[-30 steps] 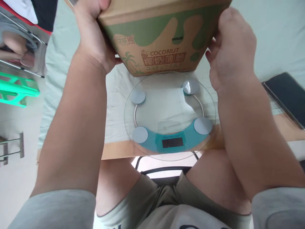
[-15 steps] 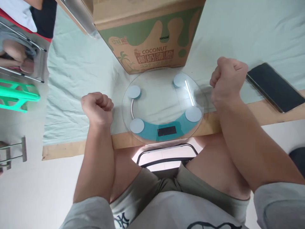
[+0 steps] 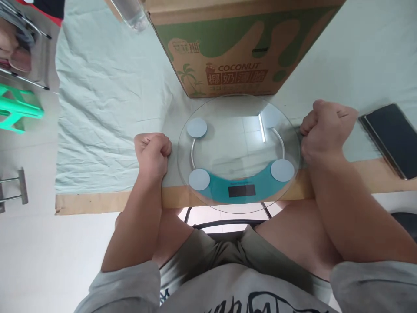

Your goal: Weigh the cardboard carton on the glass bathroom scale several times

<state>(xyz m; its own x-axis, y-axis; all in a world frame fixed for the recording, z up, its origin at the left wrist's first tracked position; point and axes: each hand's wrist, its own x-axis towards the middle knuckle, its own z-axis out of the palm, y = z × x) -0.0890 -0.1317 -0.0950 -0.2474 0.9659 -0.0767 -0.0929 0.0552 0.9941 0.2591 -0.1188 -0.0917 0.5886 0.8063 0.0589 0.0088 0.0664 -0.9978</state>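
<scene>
A round glass bathroom scale (image 3: 241, 148) lies on the table's near edge, overhanging it a little. It has pale round pads, a teal band and a dark display (image 3: 241, 191). My left hand (image 3: 152, 152) is closed in a fist on the cloth, just left of the scale and apart from it. Close by the scale's right rim rests my right hand (image 3: 329, 128), also a fist; whether it touches the glass I cannot tell. Nothing shows in either fist. A cardboard box (image 3: 234, 56) printed "COCONUT" stands right behind the scale.
A dark phone (image 3: 392, 140) lies right of my right hand. Pale green cloth (image 3: 104, 108) covers the table, whose wooden edge (image 3: 94, 202) shows in front. A clear container (image 3: 132, 15) is left of the box. A green stool (image 3: 19, 108) stands on the floor at left.
The view has shifted, so the box and scale appear farther right. Both fists have come down onto the table beside the scale, still closed.
</scene>
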